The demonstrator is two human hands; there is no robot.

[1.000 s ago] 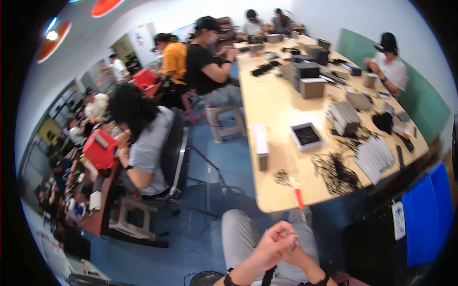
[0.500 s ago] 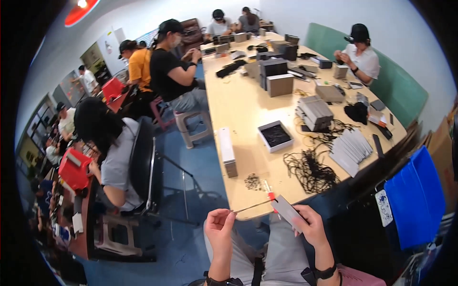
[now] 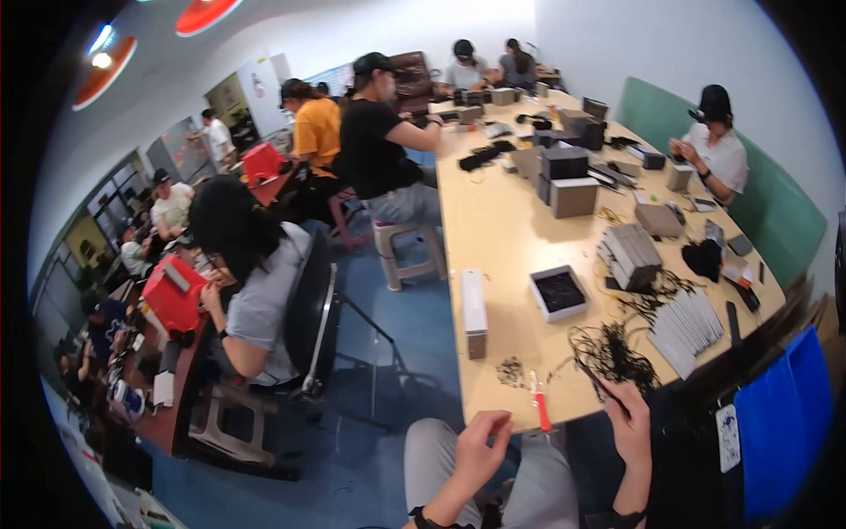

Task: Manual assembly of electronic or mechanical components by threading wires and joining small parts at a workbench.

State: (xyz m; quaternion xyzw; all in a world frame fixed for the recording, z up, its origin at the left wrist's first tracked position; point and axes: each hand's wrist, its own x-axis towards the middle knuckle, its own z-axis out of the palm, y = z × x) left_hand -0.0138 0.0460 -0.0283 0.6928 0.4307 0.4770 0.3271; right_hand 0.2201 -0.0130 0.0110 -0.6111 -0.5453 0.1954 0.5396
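My right hand (image 3: 629, 425) is closed on a thin card (image 3: 606, 388), turned nearly edge-on and looking dark, beside the tangle of black cords (image 3: 613, 354). My left hand (image 3: 483, 448) hovers over my lap just off the table's front edge, thumb and fingers pressed together; whatever is in them is too small to make out. Between the hands, a red-handled tool (image 3: 541, 411) with a slim pale tip lies at the table edge. Behind it is a scatter of small metal pieces (image 3: 511, 371).
An open white box (image 3: 558, 293) of black items and a tall white stack (image 3: 474, 314) stand on the table (image 3: 502, 220). Grey cards (image 3: 686, 333) lie fanned out at right. Grey boxes (image 3: 629, 257) stand farther back. A blue bin (image 3: 784, 423) is at right. Several people sit around.
My right hand has moved right, away from my left, and the card has turned from flat-on to edge-on. The cord stretched between my hands no longer shows. My view has shifted left.
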